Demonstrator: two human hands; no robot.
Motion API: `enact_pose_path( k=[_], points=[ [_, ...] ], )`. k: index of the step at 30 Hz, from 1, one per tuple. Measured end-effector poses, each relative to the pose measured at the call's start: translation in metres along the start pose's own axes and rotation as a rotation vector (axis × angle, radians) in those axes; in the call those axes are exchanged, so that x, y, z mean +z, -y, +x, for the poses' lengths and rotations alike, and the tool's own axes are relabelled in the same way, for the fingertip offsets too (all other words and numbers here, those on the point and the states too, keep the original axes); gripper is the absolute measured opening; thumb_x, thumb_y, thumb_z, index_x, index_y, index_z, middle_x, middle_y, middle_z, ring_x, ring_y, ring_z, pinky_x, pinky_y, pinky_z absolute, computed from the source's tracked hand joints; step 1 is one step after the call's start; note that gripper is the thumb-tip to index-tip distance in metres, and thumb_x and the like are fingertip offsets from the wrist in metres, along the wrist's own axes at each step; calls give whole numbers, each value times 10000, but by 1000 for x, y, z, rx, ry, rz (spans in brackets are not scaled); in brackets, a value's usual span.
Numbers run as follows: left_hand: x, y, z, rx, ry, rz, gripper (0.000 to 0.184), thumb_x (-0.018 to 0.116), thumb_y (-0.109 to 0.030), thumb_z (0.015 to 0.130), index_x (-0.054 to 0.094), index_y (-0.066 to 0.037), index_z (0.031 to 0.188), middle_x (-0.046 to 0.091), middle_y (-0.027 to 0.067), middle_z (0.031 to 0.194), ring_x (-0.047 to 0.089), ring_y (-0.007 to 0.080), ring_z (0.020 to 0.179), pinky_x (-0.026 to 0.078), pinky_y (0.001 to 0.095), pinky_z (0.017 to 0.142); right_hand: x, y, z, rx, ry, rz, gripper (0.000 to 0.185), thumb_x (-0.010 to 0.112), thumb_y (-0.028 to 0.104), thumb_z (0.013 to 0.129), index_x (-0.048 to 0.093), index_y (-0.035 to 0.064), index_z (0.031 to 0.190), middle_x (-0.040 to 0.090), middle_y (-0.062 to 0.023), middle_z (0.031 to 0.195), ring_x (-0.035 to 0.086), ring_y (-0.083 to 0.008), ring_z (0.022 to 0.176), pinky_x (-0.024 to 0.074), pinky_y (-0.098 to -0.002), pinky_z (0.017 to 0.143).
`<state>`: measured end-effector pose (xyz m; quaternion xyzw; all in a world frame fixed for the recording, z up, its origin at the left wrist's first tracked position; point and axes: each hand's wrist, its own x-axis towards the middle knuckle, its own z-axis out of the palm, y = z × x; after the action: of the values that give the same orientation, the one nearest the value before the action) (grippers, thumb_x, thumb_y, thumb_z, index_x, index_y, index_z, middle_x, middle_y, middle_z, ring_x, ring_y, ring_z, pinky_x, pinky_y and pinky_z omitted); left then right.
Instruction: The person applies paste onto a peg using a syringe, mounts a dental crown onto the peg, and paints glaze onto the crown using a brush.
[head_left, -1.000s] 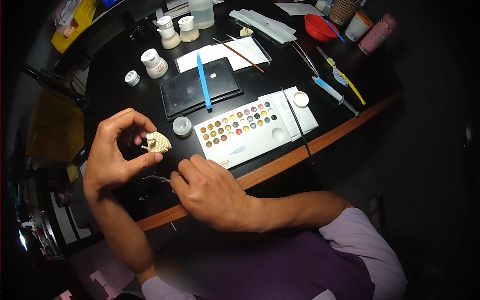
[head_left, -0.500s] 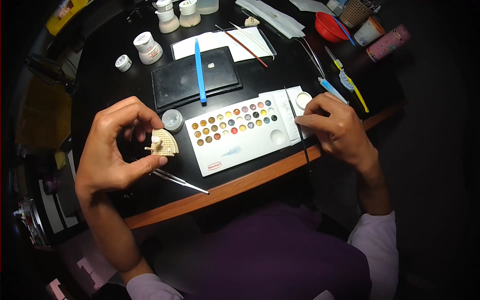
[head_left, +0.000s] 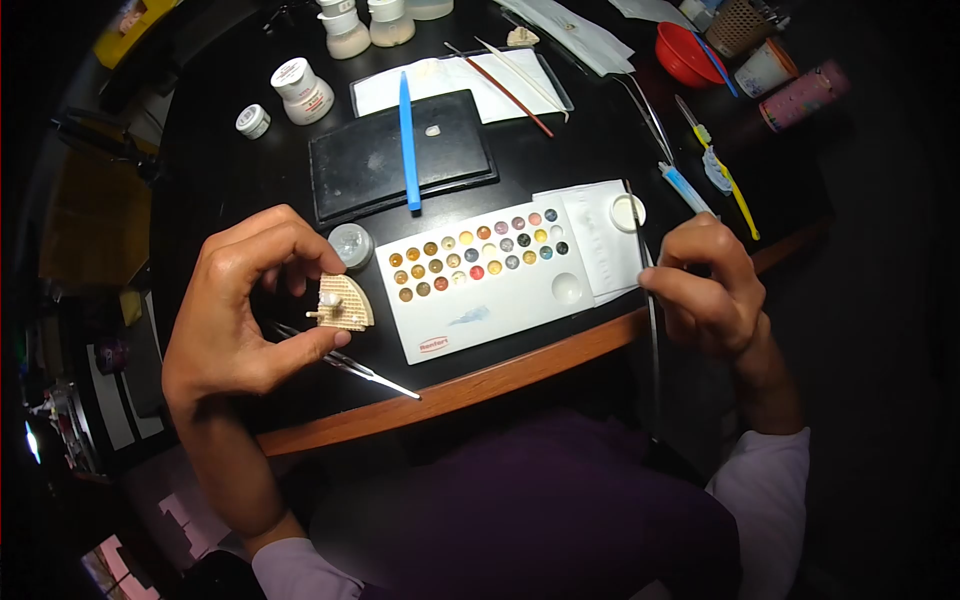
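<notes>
Between thumb and fingertips, my left hand [head_left: 235,310] grips a small cream honeycomb firing tray [head_left: 354,312], wedge-shaped with a curved edge. A whitish tooth crown [head_left: 330,299] stands on the tray, close to a short peg. My right hand [head_left: 708,285] pinches a thin dark brush [head_left: 652,345] held lengthwise, its upper end beside a small round white dish [head_left: 630,212]. That dish rests at the edge of a white paper pad [head_left: 608,260]. Between my hands lies a white palette [head_left: 520,315] with rows of coloured stain wells and a blue-grey smear.
Tweezers [head_left: 385,381] lie below my left hand, near the wooden table edge [head_left: 480,383]. A glass jar [head_left: 351,245] stands beside the palette. Behind are a black box [head_left: 350,165] bearing a blue stick [head_left: 409,150], white jars [head_left: 302,92], a red bowl [head_left: 688,55] and a yellow toothbrush [head_left: 738,200].
My right hand has moved right and toward me with the brush, away from the white dish. My left hand still holds the tray. The whole view has shifted slightly.
</notes>
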<state>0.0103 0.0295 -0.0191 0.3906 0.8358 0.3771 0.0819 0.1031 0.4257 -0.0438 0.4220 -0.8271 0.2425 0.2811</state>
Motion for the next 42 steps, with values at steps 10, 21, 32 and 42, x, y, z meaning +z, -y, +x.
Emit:
enact_pose_path(
  k=[10,21,32,42],
  points=[
    [-21,0,-9,-58,54,25,408,906,-143,611,754,-31,973,652,18,877,601,102,743,415,259,619,51,48,2,801,-590,737,115,528,74,939,456,34,1019,585,-127,811,512,-124,689,465,-259,634],
    [-29,14,-16,-100,95,-4,430,927,-161,607,755,-33,980,666,28,918,602,114,767,452,269,671,85,31,110,738,24,609,58,698,3,964,706,-28,1013,705,-45,885,606,-50,693,448,-229,608],
    [-28,14,-17,-41,75,19,426,915,-142,606,758,-37,987,664,36,900,625,130,731,450,280,631,120,21,127,411,-9,410,68,732,-10,869,715,-27,932,729,-121,801,696,-204,693,534,-319,602],
    [-27,12,-18,-30,62,16,411,906,-135,611,752,-37,979,650,36,879,624,136,721,451,285,624,119,23,129,464,18,444,71,728,-10,853,705,-22,918,730,-132,801,708,-240,698,555,-336,608]
  ],
)
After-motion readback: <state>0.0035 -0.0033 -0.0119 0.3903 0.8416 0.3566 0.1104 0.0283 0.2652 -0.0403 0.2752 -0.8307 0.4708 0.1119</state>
